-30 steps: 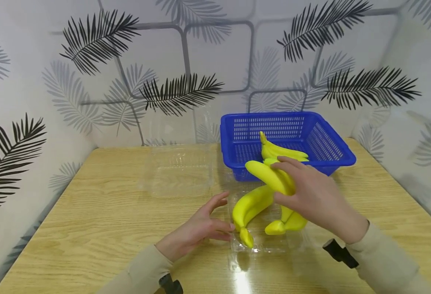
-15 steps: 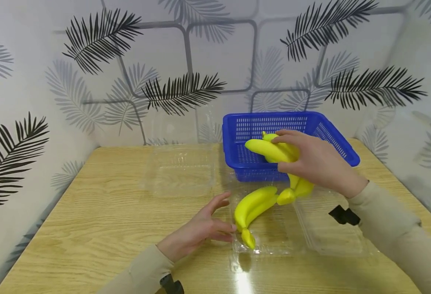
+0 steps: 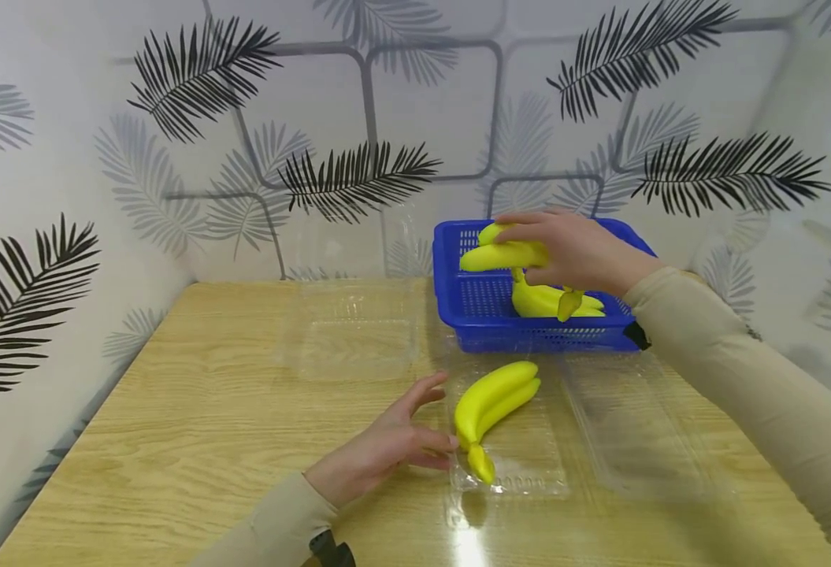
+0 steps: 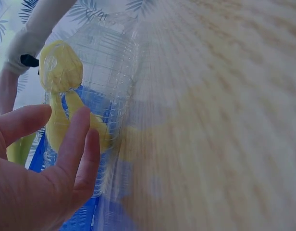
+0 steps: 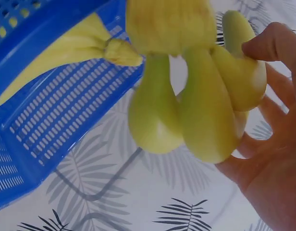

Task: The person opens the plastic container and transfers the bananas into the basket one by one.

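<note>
My right hand (image 3: 578,250) grips a bunch of yellow bananas (image 3: 502,257) over the blue plastic basket (image 3: 486,339). In the right wrist view the thumb and fingers are round one side of the held bunch (image 5: 203,110), its thick stem end at the top. Another banana bunch (image 3: 550,301) lies inside the basket. My left hand (image 3: 395,449) is at the left side of a clear plastic container (image 3: 528,476), fingers loosely spread, fingertips right at its wall. One banana bunch (image 3: 489,405) lies in that container, stem toward me.
The container's clear lid (image 3: 642,433) lies folded out to its right. A second clear container (image 3: 358,339) stands open at the back left, lid raised against the patterned wall (image 3: 429,94). All of it stands on a wood-grain table (image 3: 231,394).
My right hand has lifted a banana bunch out of the near container and carried it back over the blue basket, uncovering the lid. My left hand has stayed at the container's side.
</note>
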Action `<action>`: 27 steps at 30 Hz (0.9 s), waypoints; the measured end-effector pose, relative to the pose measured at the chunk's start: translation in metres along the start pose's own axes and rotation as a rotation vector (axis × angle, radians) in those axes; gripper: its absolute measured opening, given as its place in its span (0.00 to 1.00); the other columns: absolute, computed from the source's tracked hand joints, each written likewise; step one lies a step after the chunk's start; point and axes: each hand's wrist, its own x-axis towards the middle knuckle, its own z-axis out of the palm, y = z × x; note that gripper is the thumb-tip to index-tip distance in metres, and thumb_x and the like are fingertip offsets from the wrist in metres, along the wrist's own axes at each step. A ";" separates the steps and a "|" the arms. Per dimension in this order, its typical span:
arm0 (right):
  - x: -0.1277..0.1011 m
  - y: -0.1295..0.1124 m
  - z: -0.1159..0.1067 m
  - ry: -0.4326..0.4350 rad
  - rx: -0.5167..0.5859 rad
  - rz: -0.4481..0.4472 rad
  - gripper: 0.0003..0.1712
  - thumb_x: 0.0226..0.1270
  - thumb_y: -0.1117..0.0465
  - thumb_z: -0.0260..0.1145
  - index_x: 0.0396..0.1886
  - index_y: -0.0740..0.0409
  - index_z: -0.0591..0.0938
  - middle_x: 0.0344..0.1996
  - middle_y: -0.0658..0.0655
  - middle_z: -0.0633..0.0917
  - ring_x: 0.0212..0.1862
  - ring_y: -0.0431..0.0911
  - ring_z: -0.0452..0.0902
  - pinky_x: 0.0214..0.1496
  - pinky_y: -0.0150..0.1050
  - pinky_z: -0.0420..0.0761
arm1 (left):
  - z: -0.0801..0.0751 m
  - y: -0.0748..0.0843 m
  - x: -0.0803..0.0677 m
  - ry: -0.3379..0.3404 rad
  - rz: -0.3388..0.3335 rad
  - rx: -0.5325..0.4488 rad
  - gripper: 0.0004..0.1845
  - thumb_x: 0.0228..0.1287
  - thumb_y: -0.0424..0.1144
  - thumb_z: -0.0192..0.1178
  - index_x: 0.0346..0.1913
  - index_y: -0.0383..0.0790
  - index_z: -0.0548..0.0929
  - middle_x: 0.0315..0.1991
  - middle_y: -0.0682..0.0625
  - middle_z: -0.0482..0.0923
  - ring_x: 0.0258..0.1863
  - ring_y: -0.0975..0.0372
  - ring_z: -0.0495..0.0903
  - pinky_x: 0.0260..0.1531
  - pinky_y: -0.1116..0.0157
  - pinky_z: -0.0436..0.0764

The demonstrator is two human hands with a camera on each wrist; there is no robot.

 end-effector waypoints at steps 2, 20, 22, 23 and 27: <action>0.007 0.005 0.005 -0.007 -0.010 -0.015 0.31 0.59 0.63 0.71 0.65 0.52 0.78 0.72 0.52 0.67 0.67 0.59 0.62 0.60 0.58 0.70 | -0.001 0.000 0.000 -0.001 0.001 -0.004 0.49 0.55 0.21 0.65 0.77 0.51 0.55 0.76 0.41 0.45 0.33 0.51 0.84 0.42 0.52 0.84; 0.026 0.024 0.057 -0.149 0.151 0.040 0.39 0.52 0.69 0.73 0.67 0.55 0.74 0.66 0.60 0.71 0.64 0.58 0.67 0.66 0.58 0.66 | -0.003 0.004 -0.001 -0.018 -0.013 -0.016 0.49 0.56 0.22 0.65 0.77 0.53 0.56 0.76 0.43 0.46 0.33 0.49 0.83 0.42 0.52 0.84; 0.028 0.027 0.065 -0.165 0.157 0.053 0.39 0.51 0.69 0.73 0.67 0.55 0.74 0.65 0.60 0.73 0.63 0.57 0.68 0.67 0.58 0.66 | -0.004 0.005 -0.002 -0.020 -0.014 -0.015 0.49 0.56 0.23 0.65 0.77 0.54 0.56 0.76 0.43 0.46 0.34 0.49 0.84 0.42 0.52 0.84; 0.028 0.027 0.069 -0.177 0.162 0.062 0.39 0.51 0.69 0.73 0.67 0.55 0.75 0.65 0.60 0.73 0.63 0.57 0.68 0.67 0.58 0.66 | -0.004 0.004 -0.002 -0.021 -0.013 -0.015 0.49 0.56 0.23 0.65 0.77 0.54 0.56 0.76 0.43 0.46 0.34 0.49 0.84 0.42 0.52 0.84; 0.029 0.034 0.084 -0.209 0.190 0.086 0.37 0.53 0.69 0.73 0.66 0.56 0.75 0.64 0.60 0.74 0.62 0.56 0.70 0.66 0.57 0.67 | -0.004 0.002 -0.003 -0.022 -0.013 -0.022 0.49 0.55 0.22 0.65 0.77 0.53 0.56 0.76 0.42 0.46 0.34 0.49 0.84 0.42 0.52 0.84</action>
